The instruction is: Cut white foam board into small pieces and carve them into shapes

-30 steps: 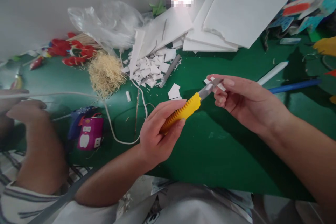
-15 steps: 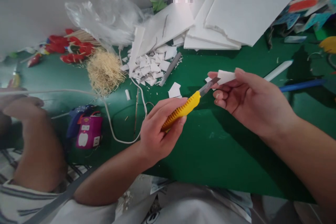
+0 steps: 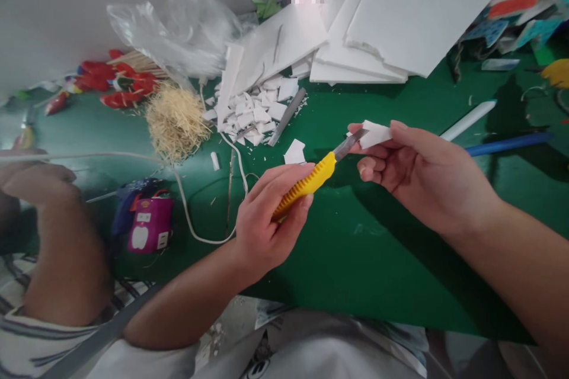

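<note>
My left hand (image 3: 271, 213) is closed round a yellow utility knife (image 3: 306, 186), its blade out and pointing up to the right. Between the thumb and fingers of my right hand (image 3: 422, 172) is a small white foam piece (image 3: 376, 134). The blade tip touches or overlaps the left end of that piece. Below and left of the blade, a loose white foam offcut (image 3: 294, 152) lies on the green table (image 3: 355, 272). A heap of white foam scraps (image 3: 253, 112) sits farther back, with a grey strip (image 3: 288, 117) at its right edge.
White foam sheets (image 3: 413, 12) are stacked at the back. Leftward are a clear plastic bag (image 3: 178, 29), straw-like shavings (image 3: 175, 121), a white cable (image 3: 189, 222) and a purple box (image 3: 151, 224). Another person's arm (image 3: 66, 243) rests at far left. A blue pen-like stick (image 3: 511, 143) lies at right.
My right hand has shifted slightly left with the foam piece, which has turned a little. The knife in my left hand has moved slightly left too.
</note>
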Available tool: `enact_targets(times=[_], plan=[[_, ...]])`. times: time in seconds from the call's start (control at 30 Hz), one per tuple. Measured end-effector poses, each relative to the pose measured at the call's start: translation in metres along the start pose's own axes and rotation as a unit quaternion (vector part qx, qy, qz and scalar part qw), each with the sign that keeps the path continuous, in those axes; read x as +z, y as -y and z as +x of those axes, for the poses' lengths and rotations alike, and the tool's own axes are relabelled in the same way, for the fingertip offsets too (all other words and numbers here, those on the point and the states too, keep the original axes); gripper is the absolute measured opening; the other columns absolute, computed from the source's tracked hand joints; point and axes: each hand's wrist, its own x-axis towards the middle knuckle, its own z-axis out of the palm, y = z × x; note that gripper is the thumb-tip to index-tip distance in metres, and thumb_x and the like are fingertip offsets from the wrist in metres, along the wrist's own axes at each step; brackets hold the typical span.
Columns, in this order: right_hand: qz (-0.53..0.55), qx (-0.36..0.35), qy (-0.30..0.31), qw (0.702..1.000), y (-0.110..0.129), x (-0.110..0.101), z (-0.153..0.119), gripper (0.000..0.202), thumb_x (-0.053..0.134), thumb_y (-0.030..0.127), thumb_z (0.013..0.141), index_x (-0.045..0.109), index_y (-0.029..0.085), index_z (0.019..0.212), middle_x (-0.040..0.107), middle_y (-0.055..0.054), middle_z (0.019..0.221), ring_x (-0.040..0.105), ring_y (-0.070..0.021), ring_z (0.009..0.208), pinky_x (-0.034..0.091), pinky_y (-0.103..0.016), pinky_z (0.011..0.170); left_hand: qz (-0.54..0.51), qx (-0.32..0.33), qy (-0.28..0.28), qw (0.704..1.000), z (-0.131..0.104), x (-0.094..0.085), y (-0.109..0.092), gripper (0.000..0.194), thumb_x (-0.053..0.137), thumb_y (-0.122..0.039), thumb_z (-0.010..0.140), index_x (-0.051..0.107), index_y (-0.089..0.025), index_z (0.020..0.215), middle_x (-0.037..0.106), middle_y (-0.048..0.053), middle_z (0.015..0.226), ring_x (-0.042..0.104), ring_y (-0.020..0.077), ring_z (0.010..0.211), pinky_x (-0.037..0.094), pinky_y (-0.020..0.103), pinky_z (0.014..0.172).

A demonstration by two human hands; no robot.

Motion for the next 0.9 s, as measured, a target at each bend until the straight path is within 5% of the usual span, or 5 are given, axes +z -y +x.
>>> enact_targets(times=[0.27,0.53,0.9], plan=[[-0.017,0.018,-0.037,0.999,0.0000,0.0001,-0.0012,0.024,0.075,0.049,0.087,0.084,0.028,0.092,0.080,-0.003,0.110,0.071,-0.0128,0.082,0.061,-0.022,0.074,0.011,-0.010,0.001,1.000,-0.0011,-0.0013,0.0000,0.033,0.065,-0.007,0.096,0.066,-0.019,0.126,0.077,0.005,0.122,0.072,0.0159,0.113,0.060,0.027,0.101],[-0.006,-0.001,-0.084,0.996,-0.0007,0.0056,-0.0015,0.016,0.070,0.015,0.087,0.084,0.021,0.090,0.081,-0.003,0.097,0.073,-0.0097,0.073,0.064,-0.024,0.081,0.022,0.007,0.010,1.000,0.0008,-0.0020,0.0002,0.031,0.064,-0.005,0.096,0.066,-0.016,0.125,0.077,0.007,0.121,0.072,0.0143,0.114,0.057,0.025,0.105],[-0.057,-0.072,-0.171,0.981,-0.0077,0.0050,-0.0001,0.008,0.083,0.020,0.076,0.082,0.023,0.083,0.080,0.000,0.083,0.074,-0.0133,0.072,0.065,-0.035,0.082,0.049,0.032,0.015,0.998,-0.0002,-0.0029,0.0007,0.036,0.065,-0.005,0.094,0.065,-0.019,0.127,0.077,0.006,0.122,0.072,0.0158,0.115,0.058,0.027,0.105]])
